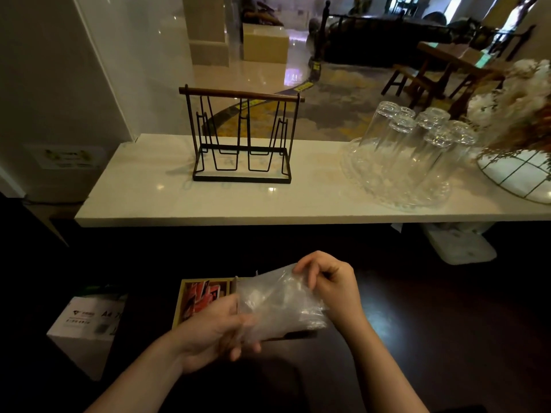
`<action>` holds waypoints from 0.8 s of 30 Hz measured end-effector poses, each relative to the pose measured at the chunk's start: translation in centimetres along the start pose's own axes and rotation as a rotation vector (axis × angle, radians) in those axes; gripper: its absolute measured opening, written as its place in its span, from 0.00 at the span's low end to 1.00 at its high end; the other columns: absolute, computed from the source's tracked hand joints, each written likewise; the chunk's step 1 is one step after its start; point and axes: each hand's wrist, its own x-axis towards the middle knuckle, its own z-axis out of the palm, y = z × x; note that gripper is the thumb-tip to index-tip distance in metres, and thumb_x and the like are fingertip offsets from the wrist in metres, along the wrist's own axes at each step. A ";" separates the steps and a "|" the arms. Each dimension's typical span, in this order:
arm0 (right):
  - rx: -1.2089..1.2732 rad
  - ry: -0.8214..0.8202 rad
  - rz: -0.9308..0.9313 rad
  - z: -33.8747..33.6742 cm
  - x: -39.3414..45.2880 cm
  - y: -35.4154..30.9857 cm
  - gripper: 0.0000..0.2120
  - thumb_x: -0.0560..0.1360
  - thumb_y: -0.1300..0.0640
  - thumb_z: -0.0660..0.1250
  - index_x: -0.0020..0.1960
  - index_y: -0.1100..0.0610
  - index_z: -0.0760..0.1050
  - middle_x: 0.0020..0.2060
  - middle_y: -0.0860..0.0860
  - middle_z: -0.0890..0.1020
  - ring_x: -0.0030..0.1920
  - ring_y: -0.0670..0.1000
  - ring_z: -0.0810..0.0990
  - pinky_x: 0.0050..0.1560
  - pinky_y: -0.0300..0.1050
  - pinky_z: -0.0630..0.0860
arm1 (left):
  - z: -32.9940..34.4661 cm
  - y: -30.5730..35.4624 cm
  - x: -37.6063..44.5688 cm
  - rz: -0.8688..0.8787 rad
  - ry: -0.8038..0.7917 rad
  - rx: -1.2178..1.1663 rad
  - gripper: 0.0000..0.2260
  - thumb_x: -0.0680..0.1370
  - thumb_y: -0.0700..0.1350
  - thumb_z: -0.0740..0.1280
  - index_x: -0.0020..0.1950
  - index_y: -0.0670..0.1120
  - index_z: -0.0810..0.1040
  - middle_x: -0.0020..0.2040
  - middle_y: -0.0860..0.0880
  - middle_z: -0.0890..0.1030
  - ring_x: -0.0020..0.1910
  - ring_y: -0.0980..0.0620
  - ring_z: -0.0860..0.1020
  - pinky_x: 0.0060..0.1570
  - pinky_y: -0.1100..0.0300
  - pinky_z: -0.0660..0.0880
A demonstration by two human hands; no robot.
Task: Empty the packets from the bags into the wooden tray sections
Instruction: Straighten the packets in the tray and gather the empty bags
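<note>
Fingers (238,332) of the left hand (208,335) curl round the near edge of a clear bag (280,302); right hand (331,281) pinches its far edge. Bag held just above the tray (179,308), covering most of it. Tray sits on the dark bench (417,323).

Progress, as judged: left section already holds red packets (201,295). Remaining sections hidden behind the bag; fill state cannot be told. Bag looks limp and see-through; no packets plainly visible inside, so likely emptied or nearly so. No other bags in view. Whether more are left cannot be told.

Also present: white box (86,320) left of tray; wire rack (241,135) and upturned glasses (417,138) on the pale counter (149,201) beyond.
</note>
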 end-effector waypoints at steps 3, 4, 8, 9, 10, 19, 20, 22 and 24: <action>0.299 0.121 0.225 -0.1 -0.8 0.4 0.10 0.72 0.68 0.64 0.46 0.55 0.78 0.50 0.52 0.84 0.50 0.51 0.82 0.45 0.42 0.77 | 0.6 -0.6 0.8 0.079 0.104 -0.006 0.13 0.77 0.35 0.62 0.62 0.40 0.70 0.34 0.42 0.76 0.25 0.53 0.70 0.18 0.68 0.63; 0.528 0.116 0.309 0.1 -1.2 0.5 0.10 0.75 0.62 0.65 0.55 0.56 0.76 0.55 0.52 0.83 0.52 0.52 0.82 0.46 0.42 0.79 | 0.9 -0.7 1.2 0.108 0.170 -0.057 0.13 0.78 0.34 0.61 0.61 0.40 0.71 0.36 0.43 0.76 0.25 0.55 0.70 0.18 0.68 0.62; 0.616 -0.103 0.494 2.2 -3.3 1.4 0.36 0.67 0.42 0.73 0.67 0.59 0.67 0.58 0.57 0.81 0.55 0.53 0.81 0.53 0.49 0.79 | 2.5 -1.2 2.8 0.200 0.269 -0.280 0.14 0.79 0.36 0.57 0.62 0.47 0.73 0.49 0.45 0.80 0.34 0.52 0.74 0.27 0.63 0.68; 0.510 -0.172 0.512 3.1 -4.1 1.5 0.35 0.66 0.42 0.74 0.65 0.60 0.68 0.55 0.54 0.82 0.53 0.50 0.81 0.52 0.47 0.79 | 3.1 -1.4 3.2 0.210 0.236 -0.291 0.14 0.80 0.36 0.57 0.63 0.47 0.73 0.52 0.44 0.82 0.40 0.49 0.77 0.34 0.58 0.71; 0.412 -0.206 0.530 3.9 -4.9 1.7 0.31 0.67 0.43 0.73 0.61 0.61 0.70 0.48 0.49 0.84 0.49 0.45 0.82 0.48 0.41 0.78 | 3.7 -1.7 3.5 0.209 0.212 -0.285 0.14 0.80 0.36 0.56 0.63 0.46 0.71 0.56 0.43 0.82 0.46 0.46 0.79 0.41 0.54 0.73; 0.282 0.569 0.672 2.2 -8.9 4.8 0.12 0.76 0.58 0.65 0.40 0.64 0.82 0.34 0.61 0.85 0.34 0.55 0.83 0.37 0.46 0.78 | 4.7 -5.7 8.0 0.213 -0.068 0.587 0.08 0.77 0.41 0.64 0.52 0.53 0.73 0.43 0.54 0.81 0.37 0.56 0.77 0.39 0.57 0.74; 0.266 0.639 0.693 1.3 -9.9 5.3 0.12 0.77 0.60 0.64 0.39 0.65 0.81 0.31 0.59 0.84 0.32 0.52 0.82 0.34 0.41 0.78 | 5.0 -6.1 8.5 0.239 -0.077 0.668 0.07 0.77 0.41 0.64 0.51 0.53 0.73 0.42 0.55 0.80 0.38 0.59 0.77 0.42 0.60 0.74; 0.215 0.768 0.761 -0.1 -12.3 6.5 0.10 0.76 0.62 0.65 0.39 0.66 0.78 0.24 0.55 0.80 0.25 0.48 0.78 0.27 0.36 0.75 | 5.6 -6.9 9.7 0.303 -0.071 0.851 0.06 0.77 0.42 0.63 0.51 0.53 0.73 0.43 0.57 0.78 0.41 0.62 0.76 0.43 0.66 0.72; 0.164 0.862 0.797 -1.4 -15.6 7.5 0.06 0.76 0.64 0.66 0.40 0.64 0.75 0.21 0.51 0.76 0.21 0.45 0.74 0.23 0.34 0.71 | 6.9 -8.2 11.2 0.370 -0.087 0.993 0.07 0.77 0.42 0.62 0.52 0.52 0.73 0.47 0.56 0.78 0.47 0.61 0.76 0.48 0.64 0.73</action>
